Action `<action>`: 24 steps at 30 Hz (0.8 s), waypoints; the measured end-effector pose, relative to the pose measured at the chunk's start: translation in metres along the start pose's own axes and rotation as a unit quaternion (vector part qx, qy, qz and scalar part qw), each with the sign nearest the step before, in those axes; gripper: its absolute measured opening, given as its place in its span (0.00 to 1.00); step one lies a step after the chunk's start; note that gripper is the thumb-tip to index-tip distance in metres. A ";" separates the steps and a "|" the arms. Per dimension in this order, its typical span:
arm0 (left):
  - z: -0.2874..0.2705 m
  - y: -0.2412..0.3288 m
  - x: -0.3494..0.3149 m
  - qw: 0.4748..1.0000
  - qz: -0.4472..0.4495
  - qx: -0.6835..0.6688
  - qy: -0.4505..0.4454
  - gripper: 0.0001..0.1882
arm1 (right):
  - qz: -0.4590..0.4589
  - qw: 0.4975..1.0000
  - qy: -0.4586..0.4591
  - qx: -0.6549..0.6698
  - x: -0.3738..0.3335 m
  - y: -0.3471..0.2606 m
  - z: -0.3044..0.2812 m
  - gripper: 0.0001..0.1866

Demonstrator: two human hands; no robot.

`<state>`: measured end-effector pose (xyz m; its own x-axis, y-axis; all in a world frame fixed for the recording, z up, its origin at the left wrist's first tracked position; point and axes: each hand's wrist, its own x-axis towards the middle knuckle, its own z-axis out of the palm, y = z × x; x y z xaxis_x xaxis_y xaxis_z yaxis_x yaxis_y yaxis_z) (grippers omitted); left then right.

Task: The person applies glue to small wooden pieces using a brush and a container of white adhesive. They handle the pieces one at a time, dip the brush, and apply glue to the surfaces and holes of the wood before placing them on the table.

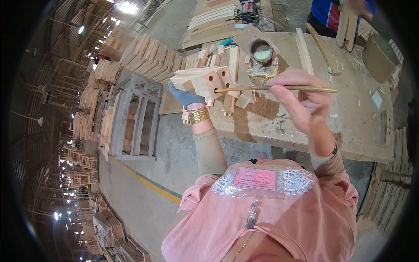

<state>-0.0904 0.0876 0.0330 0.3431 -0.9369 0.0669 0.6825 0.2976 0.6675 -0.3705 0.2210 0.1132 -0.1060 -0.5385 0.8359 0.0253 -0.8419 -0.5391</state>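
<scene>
My left hand [185, 97], in a grey glove, is closed around a small bundle of pale wooden pieces [201, 83] with round dark holes in their end faces. It holds them up above the near left edge of the workbench. Bare and pinched shut, my right hand [301, 98] grips a thin brown stick [251, 88] that lies almost level. The stick's tip meets one of the lower holes; how deep it reaches cannot be seen. Beyond the hands stands a round, crusted pot [261, 50] with pale, glue-like stuff inside.
Loose wooden blocks [229, 102] lie on the workbench [305, 131] under the held pieces. Longer strips [304, 52] rest farther right. A grey metal frame [135, 118] and stacked curved wood parts [150, 56] stand left. Another person [325, 15] works at the far right.
</scene>
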 end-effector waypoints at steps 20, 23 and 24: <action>0.017 0.007 -0.012 0.999 0.021 0.021 0.044 0.30 | -0.031 0.986 -0.142 -0.079 0.015 -0.020 -0.010 0.08; 0.018 0.005 -0.020 0.999 0.013 0.032 0.039 0.30 | -0.001 0.992 -0.110 -0.065 0.010 -0.020 -0.009 0.06; 0.017 0.006 -0.020 0.999 0.015 0.029 0.037 0.30 | 0.006 0.993 -0.101 -0.055 0.010 -0.020 -0.007 0.06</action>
<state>-0.1040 0.1049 0.0477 0.4110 -0.9111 0.0327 0.6336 0.3112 0.7083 -0.3792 0.2332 0.1315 0.0965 -0.5547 0.8264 -0.0853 -0.8319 -0.5484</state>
